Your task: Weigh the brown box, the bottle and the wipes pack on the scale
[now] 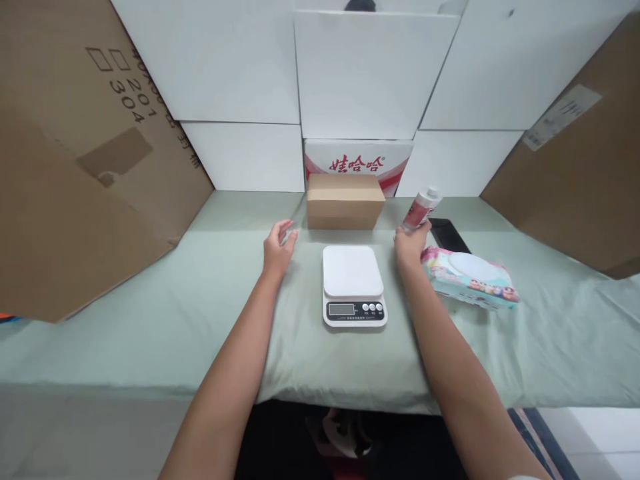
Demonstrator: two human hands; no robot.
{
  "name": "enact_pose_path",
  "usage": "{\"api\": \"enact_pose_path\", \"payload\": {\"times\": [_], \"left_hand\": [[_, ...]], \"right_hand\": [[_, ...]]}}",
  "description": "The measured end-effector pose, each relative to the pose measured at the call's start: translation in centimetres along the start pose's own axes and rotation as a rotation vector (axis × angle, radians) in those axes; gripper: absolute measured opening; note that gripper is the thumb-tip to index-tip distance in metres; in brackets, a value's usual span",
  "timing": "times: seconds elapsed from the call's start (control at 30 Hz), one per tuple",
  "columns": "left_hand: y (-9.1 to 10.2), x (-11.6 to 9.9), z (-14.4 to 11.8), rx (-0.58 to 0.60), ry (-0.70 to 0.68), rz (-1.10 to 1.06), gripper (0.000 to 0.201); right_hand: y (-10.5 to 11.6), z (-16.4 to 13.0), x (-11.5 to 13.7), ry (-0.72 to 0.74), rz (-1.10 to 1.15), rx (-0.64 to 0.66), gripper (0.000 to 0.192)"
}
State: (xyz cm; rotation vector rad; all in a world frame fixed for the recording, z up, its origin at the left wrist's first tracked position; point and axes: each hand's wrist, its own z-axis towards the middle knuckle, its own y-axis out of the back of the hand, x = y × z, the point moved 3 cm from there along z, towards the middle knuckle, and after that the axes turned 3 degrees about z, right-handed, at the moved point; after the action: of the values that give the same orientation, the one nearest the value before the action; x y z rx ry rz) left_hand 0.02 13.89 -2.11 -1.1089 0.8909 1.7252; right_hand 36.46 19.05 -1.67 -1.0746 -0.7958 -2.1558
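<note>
R grip (411,244) pinched tilted cylindrical btl (418,212); L grip (279,248) was loosely spread nr smooth squarish scale (353,272) on wrinkled cloth (190,293).

At your ten o'clock, the cardboard panel (95,180) shows "201" and "304". At twelve, the white carton (356,160) reads "娃哈哈®" in red. The bottle's (419,211) print, at one, is too small to read.

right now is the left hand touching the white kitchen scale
Apart. The head view shows it: a strip of pale green cloth lies between the left hand and the white kitchen scale.
</note>
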Motion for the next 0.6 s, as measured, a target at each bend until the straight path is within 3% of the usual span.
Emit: {"api": "enact_pose_path", "payload": {"times": [0.13,0.2,0.4,0.47,0.6], "left_hand": [[0.0,0.2,0.1,0.001,0.008,-0.015,0.043],[0.0,0.4,0.1,-0.002,0.014,-0.016,0.043],[0.0,0.3,0.1,0.014,0.009,0.009,0.04],[0.0,0.2,0.0,0.021,0.002,0.024,0.04],[0.0,0.3,0.1,0.023,-0.013,0.038,0.041]], "right_hand": [[0.5,-1.4,0.4,-0.087,0.046,0.012,0.044],[0.5,-2.0,2.1,-0.038,0.157,0.15,0.047],[-0.1,-5.3,8.4,0.181,0.389,0.777,0.053],[-0.2,-6.3,9.5,0.216,0.378,0.876,0.052],[-0.3,-7.1,10.1,0.219,0.329,0.957,0.047]]}}
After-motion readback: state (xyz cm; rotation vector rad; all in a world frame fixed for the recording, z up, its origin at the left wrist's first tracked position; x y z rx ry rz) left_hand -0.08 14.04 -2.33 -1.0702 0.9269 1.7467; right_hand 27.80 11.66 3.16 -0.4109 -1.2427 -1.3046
